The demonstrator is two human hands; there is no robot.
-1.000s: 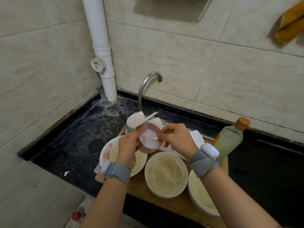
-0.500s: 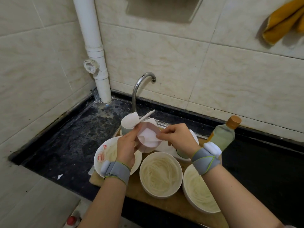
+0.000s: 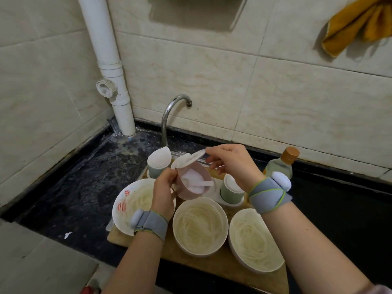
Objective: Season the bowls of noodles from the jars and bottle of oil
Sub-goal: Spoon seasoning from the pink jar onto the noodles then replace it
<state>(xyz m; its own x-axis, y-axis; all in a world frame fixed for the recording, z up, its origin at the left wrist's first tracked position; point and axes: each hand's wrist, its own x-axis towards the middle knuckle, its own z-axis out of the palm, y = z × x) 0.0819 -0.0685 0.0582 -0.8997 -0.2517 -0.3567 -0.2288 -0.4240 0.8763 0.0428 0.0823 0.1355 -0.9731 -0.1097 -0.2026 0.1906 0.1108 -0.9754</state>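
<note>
Right hand (image 3: pixel 235 164) has lifted the lid (image 3: pixel 188 159) of the pink jar (image 3: pixel 187 194).

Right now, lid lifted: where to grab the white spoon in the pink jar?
Pinch the spoon by its handle tip, which pokes over the pink jar's right rim; come from the right. Its bowl lies in the powder, and the left hand grips the jar's left side.

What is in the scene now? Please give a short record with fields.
left hand: holds the pink jar, tilted
right hand: pinches the lid, which stands open
jar contents: white powder, small white spoon
noodles: in left bowl, middle bowl, right bowl, all on the wooden board
oil bottle: upright, capped, behind the right wrist
</note>
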